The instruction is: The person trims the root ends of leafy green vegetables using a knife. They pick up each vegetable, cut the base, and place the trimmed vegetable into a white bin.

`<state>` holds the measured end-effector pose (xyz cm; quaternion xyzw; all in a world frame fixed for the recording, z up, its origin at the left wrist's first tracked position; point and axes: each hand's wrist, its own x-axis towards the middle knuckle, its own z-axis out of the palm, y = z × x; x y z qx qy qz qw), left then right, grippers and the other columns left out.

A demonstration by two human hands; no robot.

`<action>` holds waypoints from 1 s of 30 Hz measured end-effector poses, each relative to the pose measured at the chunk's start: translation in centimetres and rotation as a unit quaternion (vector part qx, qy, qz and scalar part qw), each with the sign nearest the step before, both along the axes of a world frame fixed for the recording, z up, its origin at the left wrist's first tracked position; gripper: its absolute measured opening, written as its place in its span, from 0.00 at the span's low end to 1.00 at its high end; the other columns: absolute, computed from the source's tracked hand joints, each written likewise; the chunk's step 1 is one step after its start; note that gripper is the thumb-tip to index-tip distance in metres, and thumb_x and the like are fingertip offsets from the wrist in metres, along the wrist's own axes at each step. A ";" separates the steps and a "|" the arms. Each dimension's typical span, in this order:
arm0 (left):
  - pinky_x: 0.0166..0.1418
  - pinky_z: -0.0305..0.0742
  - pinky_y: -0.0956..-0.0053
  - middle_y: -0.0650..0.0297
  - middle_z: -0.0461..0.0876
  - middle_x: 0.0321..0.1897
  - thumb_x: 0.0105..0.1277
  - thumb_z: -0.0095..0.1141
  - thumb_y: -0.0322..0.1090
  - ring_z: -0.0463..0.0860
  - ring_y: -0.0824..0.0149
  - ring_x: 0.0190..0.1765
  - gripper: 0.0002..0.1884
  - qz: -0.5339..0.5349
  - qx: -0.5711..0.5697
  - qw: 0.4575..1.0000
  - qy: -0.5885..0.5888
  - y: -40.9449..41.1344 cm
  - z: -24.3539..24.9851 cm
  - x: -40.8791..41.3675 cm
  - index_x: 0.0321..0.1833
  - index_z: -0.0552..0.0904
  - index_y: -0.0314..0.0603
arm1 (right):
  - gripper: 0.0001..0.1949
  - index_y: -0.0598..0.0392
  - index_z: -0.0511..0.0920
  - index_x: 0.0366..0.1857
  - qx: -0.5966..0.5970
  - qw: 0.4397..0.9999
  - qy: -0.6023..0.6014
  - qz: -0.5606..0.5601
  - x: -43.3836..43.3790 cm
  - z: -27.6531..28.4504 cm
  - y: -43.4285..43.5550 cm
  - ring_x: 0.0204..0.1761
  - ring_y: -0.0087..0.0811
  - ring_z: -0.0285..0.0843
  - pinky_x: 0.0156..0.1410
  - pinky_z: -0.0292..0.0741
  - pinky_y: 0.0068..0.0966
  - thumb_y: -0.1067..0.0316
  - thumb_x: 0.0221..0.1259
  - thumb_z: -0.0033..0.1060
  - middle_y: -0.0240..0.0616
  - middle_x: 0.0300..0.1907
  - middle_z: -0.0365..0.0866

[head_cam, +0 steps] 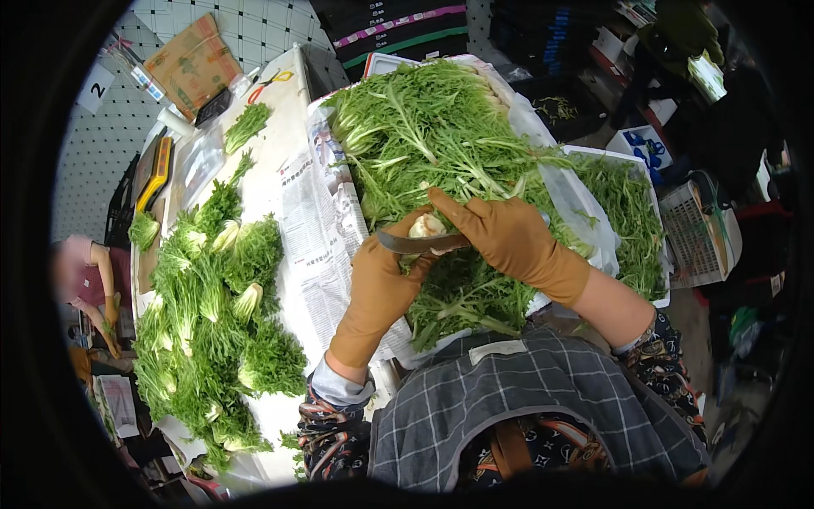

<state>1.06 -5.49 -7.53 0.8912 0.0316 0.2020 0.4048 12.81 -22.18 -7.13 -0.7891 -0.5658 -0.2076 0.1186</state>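
My left hand [388,273], in a tan rubber glove, is closed around a head of frisée-like leafy greens, its pale cut base [427,225] facing up. My right hand [509,238], gloved alike, grips a knife with a curved dark blade [420,244]; the blade lies across the base, and the handle is mostly hidden in the glove. Beneath both hands, a lined box holds a large heap of loose greens [413,121]. On the white table to the left lies a pile of leafy heads [210,305], their pale bases showing.
Newspaper [318,254] lies between pile and box. Orange-handled scissors [270,86], a small bunch of greens [248,127] and a yellow-edged scale [154,175] are toward the table's far end. Another foam box of greens [623,216] stands right, beside a plastic basket [693,235]. A co-worker [95,273] is at far left.
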 end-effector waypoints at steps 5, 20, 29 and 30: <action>0.48 0.77 0.64 0.55 0.85 0.42 0.52 0.69 0.28 0.83 0.51 0.44 0.24 -0.007 -0.031 0.999 -0.012 -0.3 0.3 -0.8 0.54 0.80 0.43 | 0.31 0.45 0.64 0.70 -0.003 0.998 0.041 -0.053 2.7 -2.1 -0.5 0.22 0.35 0.77 0.25 0.73 0.32 0.70 0.58 0.55 0.36 0.29 0.76; 0.58 0.73 0.73 0.61 0.82 0.50 0.45 0.76 0.27 0.80 0.68 0.52 0.36 0.010 -0.115 0.993 0.001 0.7 -0.2 0.4 0.61 0.75 0.36 | 0.18 0.54 0.80 0.52 0.254 0.814 0.509 0.120 -1.1 0.7 1.9 0.36 0.24 0.77 0.40 0.74 0.23 0.62 0.59 0.69 0.34 0.36 0.81; 0.57 0.73 0.69 0.58 0.77 0.50 0.42 0.79 0.33 0.78 0.60 0.52 0.38 0.033 -0.185 0.982 0.003 0.9 -0.4 0.4 0.58 0.73 0.36 | 0.08 0.61 0.81 0.36 0.252 0.793 0.548 0.082 -1.1 0.7 2.6 0.29 0.20 0.72 0.37 0.72 0.21 0.67 0.60 0.64 0.33 0.28 0.80; 0.57 0.72 0.68 0.57 0.76 0.51 0.41 0.79 0.34 0.77 0.58 0.53 0.38 0.036 -0.144 0.989 0.000 0.8 -0.5 0.5 0.57 0.73 0.37 | 0.08 0.62 0.81 0.35 0.241 0.810 0.525 0.098 -1.5 1.1 2.8 0.29 0.20 0.72 0.37 0.72 0.21 0.67 0.60 0.64 0.32 0.27 0.79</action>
